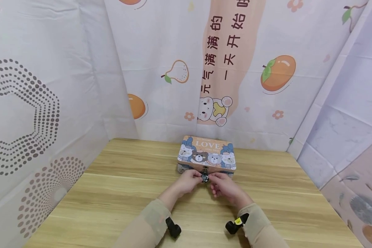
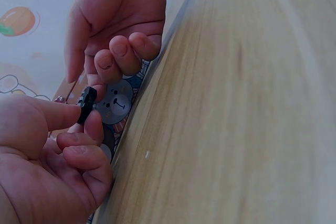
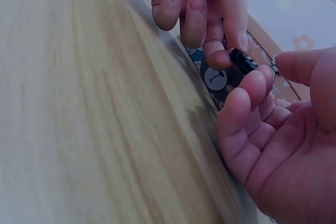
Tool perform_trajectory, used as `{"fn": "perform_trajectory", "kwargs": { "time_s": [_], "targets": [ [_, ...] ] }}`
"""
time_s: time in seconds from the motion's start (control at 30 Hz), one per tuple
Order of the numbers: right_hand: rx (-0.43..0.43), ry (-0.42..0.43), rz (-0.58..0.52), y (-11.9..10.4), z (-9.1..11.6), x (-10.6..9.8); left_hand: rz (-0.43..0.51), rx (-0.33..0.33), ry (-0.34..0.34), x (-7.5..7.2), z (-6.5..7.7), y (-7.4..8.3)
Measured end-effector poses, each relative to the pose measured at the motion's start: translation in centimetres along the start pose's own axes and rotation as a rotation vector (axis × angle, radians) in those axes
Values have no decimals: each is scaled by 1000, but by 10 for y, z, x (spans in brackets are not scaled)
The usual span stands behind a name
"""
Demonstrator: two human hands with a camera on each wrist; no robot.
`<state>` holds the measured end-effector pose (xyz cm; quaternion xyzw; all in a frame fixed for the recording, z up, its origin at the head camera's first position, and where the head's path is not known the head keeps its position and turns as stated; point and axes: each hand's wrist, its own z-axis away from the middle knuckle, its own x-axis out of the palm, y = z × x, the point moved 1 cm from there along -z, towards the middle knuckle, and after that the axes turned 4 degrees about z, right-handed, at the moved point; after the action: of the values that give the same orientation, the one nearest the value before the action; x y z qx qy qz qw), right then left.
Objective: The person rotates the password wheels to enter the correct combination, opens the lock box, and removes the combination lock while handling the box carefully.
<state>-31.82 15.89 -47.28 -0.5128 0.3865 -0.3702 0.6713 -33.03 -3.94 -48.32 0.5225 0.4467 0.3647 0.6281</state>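
A lidded tin box (image 1: 206,157) with cartoon bears and the word LOVE stands at the back of the table. From the metal clasp (image 1: 205,169) on its front hangs a small black padlock (image 1: 205,178), which seems to have dials along one side (image 2: 86,104). Thumb and fingers of my left hand (image 1: 187,181) pinch the padlock from the left. On the other side, my right hand (image 1: 225,186) has its fingertips on the padlock, its thumb close to the metal clasp; the other fingers are curled (image 3: 289,135). The lid is down, so the inside is hidden.
The wooden table (image 1: 136,193) stretches around the box and toward me. A printed curtain (image 1: 161,41) hangs right behind the table's back edge, with more cloth at left and right. Small black cameras (image 1: 173,228) are strapped to both wrists.
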Motion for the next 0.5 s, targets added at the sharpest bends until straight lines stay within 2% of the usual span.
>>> {"fn": "perform_trajectory", "kwargs": {
  "time_s": [0.5],
  "targets": [
    [31, 7, -4, 1, -7, 4, -13, 12, -3, -1, -1, -2]
  ]
}}
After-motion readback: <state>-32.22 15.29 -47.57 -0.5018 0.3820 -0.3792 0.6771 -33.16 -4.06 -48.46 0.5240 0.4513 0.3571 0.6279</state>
